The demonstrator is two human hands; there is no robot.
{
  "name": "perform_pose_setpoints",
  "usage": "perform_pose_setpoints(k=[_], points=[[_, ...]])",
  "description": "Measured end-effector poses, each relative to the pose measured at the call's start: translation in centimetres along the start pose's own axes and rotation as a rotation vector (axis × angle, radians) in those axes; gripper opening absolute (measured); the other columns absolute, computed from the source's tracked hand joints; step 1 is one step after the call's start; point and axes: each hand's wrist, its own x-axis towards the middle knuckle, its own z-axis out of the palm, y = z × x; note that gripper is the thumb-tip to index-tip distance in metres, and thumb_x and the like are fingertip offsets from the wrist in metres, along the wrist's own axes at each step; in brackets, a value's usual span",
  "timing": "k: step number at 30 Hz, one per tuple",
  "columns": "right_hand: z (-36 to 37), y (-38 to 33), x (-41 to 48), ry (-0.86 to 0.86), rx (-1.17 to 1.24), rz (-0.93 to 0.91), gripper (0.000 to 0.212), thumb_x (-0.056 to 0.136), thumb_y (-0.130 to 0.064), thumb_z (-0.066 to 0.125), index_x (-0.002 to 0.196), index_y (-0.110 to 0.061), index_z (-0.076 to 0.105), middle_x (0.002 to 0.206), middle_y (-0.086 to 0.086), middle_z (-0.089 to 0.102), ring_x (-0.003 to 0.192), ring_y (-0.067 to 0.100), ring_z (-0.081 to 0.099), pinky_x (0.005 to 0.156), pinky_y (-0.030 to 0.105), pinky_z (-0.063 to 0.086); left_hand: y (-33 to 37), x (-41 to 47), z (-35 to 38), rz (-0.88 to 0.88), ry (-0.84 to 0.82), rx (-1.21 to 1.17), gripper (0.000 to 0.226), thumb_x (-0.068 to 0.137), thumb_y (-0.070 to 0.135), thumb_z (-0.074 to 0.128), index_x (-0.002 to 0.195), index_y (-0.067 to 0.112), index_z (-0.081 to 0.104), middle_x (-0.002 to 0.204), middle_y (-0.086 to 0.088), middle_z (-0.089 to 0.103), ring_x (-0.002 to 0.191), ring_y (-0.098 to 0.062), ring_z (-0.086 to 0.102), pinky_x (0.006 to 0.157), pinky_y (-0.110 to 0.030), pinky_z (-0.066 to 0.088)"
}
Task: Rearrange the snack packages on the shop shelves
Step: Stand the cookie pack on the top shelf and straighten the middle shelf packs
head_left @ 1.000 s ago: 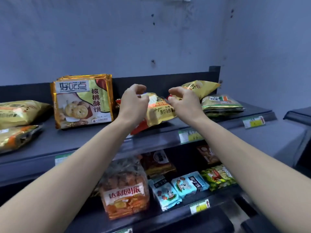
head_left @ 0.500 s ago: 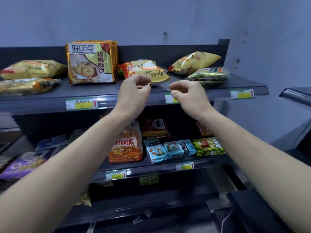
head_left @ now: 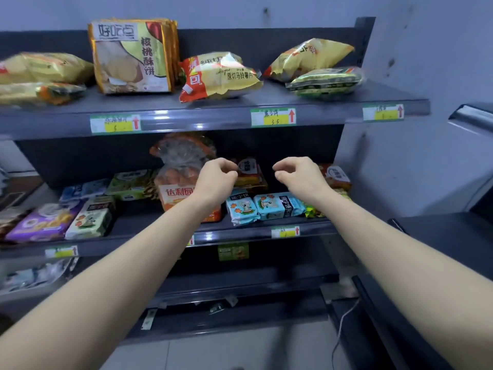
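My left hand (head_left: 217, 180) and my right hand (head_left: 301, 177) hover side by side in front of the middle shelf (head_left: 240, 235), fingers loosely curled, holding nothing. Behind the left hand stands an orange bread bag (head_left: 181, 172). Two light blue snack packs (head_left: 277, 205) lie just below the hands. On the top shelf (head_left: 213, 117) a yellow and red chip bag (head_left: 221, 76) lies flat beside an upright gold cookie pack (head_left: 130, 54). Another yellow bag (head_left: 309, 58) rests on a green pack (head_left: 326, 82) at the right.
Yellow bags (head_left: 40, 68) lie at the top shelf's left end. Purple, green and white packs (head_left: 88, 220) fill the middle shelf's left side; red packs (head_left: 334, 176) sit behind my right hand. A dark counter (head_left: 440, 236) stands to the right. The lowest shelf (head_left: 32, 276) holds blurred items.
Both hands let go of the yellow chip bag on the top shelf and dropped down to the middle shelf. My view tilted down, bringing the lower shelves into sight.
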Motion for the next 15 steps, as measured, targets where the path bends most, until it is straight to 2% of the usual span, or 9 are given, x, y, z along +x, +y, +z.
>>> perform_pose_setpoints(k=[5, 8, 9, 12, 15], points=[[1.8, 2.9, 2.8, -0.053, -0.012, 0.082, 0.031, 0.093, -0.014, 0.054, 0.123, -0.01, 0.062, 0.127, 0.005, 0.061, 0.117, 0.016, 0.054, 0.089, 0.018, 0.035, -3.5, 3.6, 3.1, -0.167, -0.093, -0.011, 0.029, 0.094, 0.016, 0.052, 0.122, 0.011, 0.057, 0.123, -0.009, 0.059, 0.109, -0.038, 0.058, 0.087, -0.035, 0.048], [3.4, 4.8, 5.0, -0.093, 0.02, 0.138, 0.035, 0.095, -0.015, 0.054, 0.129, -0.009, 0.057, 0.131, 0.006, 0.058, 0.12, 0.018, 0.053, 0.088, 0.017, 0.036, -5.5, 6.1, 4.9, -0.253, -0.106, -0.025, 0.036, 0.094, 0.02, 0.053, 0.129, 0.012, 0.05, 0.13, -0.012, 0.055, 0.118, -0.035, 0.053, 0.1, -0.042, 0.045], [4.0, 5.4, 5.8, -0.11, 0.023, 0.157, 0.037, 0.095, -0.015, 0.054, 0.132, -0.009, 0.054, 0.132, 0.006, 0.057, 0.12, 0.018, 0.053, 0.087, 0.018, 0.037, -6.1, 7.0, 5.5, -0.265, -0.112, -0.036, 0.04, 0.095, 0.021, 0.053, 0.133, 0.01, 0.047, 0.133, -0.012, 0.053, 0.12, -0.032, 0.051, 0.102, -0.04, 0.044], [6.0, 7.1, 8.0, -0.153, 0.018, 0.182, 0.04, 0.095, -0.016, 0.055, 0.134, -0.007, 0.051, 0.133, 0.009, 0.056, 0.12, 0.021, 0.053, 0.092, 0.022, 0.04, -7.8, 9.2, 7.0, -0.298, -0.116, -0.071, 0.046, 0.095, 0.021, 0.053, 0.136, 0.006, 0.041, 0.132, -0.01, 0.052, 0.12, -0.028, 0.05, 0.096, -0.03, 0.04], [8.0, 8.5, 10.0, -0.171, 0.031, 0.198, 0.04, 0.095, -0.015, 0.053, 0.134, -0.006, 0.05, 0.135, 0.01, 0.054, 0.123, 0.023, 0.051, 0.096, 0.023, 0.037, -9.4, 11.5, 8.3, -0.329, -0.103, -0.105, 0.042, 0.092, 0.021, 0.057, 0.13, 0.005, 0.048, 0.127, -0.013, 0.057, 0.114, -0.028, 0.053, 0.091, -0.027, 0.04]])
